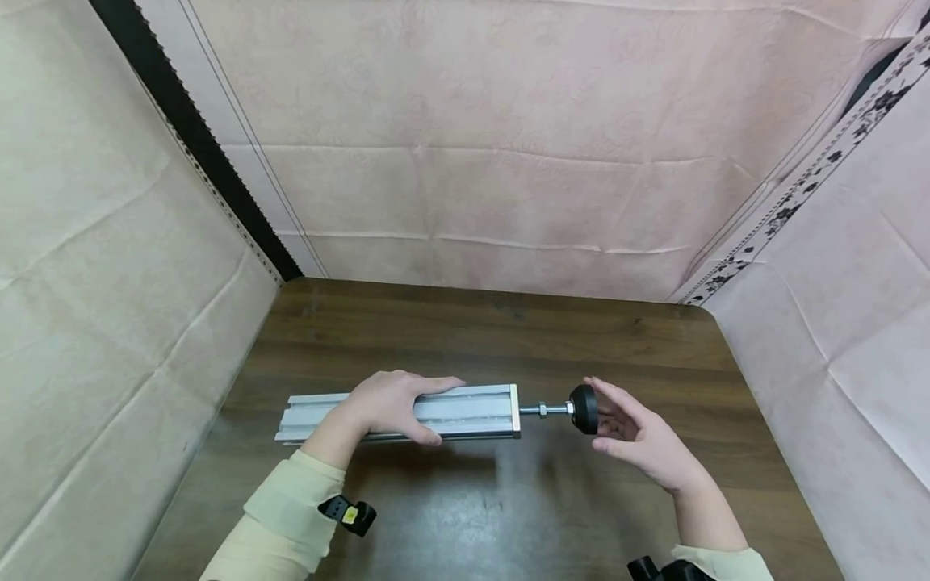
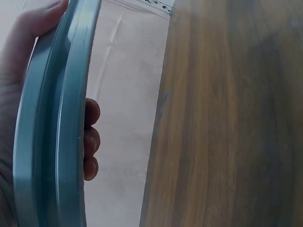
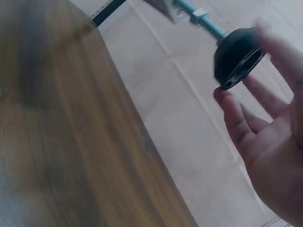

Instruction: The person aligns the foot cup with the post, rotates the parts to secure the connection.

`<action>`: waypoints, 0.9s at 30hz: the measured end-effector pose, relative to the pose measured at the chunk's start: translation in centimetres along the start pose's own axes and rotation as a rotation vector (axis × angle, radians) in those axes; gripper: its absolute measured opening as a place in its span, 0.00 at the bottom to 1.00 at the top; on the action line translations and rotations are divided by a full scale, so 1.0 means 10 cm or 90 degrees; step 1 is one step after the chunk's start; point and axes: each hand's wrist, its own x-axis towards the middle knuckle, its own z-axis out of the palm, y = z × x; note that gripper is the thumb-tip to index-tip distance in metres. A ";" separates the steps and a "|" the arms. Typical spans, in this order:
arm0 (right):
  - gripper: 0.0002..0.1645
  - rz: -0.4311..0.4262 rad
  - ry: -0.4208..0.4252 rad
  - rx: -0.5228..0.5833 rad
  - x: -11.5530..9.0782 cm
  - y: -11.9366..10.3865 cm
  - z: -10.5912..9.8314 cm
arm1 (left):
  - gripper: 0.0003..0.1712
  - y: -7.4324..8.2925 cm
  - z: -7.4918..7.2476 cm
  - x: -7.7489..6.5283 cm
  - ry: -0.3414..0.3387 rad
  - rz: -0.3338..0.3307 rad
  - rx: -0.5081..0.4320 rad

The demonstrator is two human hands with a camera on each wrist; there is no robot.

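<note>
My left hand [image 1: 395, 403] grips a long silver aluminium profile [image 1: 472, 407] with lengthwise grooves, held level above the table. The left wrist view shows the profile [image 2: 52, 127] with fingertips [image 2: 91, 139] curled round its far side. Out of the profile's right end cap runs a threaded rod [image 1: 548, 410] with nuts, ending in a black levelling foot [image 1: 584, 409]. My right hand [image 1: 639, 436] is at that foot, its fingers spread loosely about the rim. In the right wrist view, fingertips lie close to the rim of the foot [image 3: 232, 56]; firm contact is hard to tell.
Below the hands lies a brown wood-grain table [image 1: 465, 339]. Pale cloth walls [image 1: 472, 194] stand behind it and on both sides. A black strip [image 1: 211, 153] runs down the left corner, a floral border [image 1: 785, 210] down the right one.
</note>
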 end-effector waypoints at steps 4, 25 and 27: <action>0.39 0.061 0.033 -0.061 0.02 -0.01 0.02 | 0.47 0.00 -0.01 0.01 -0.007 -0.007 0.002; 0.38 0.087 0.039 -0.108 0.00 0.03 0.07 | 0.46 0.00 0.04 -0.01 -0.012 -0.011 -0.014; 0.35 0.109 0.064 -0.110 0.00 0.03 0.08 | 0.46 0.01 0.04 0.00 -0.011 -0.006 -0.013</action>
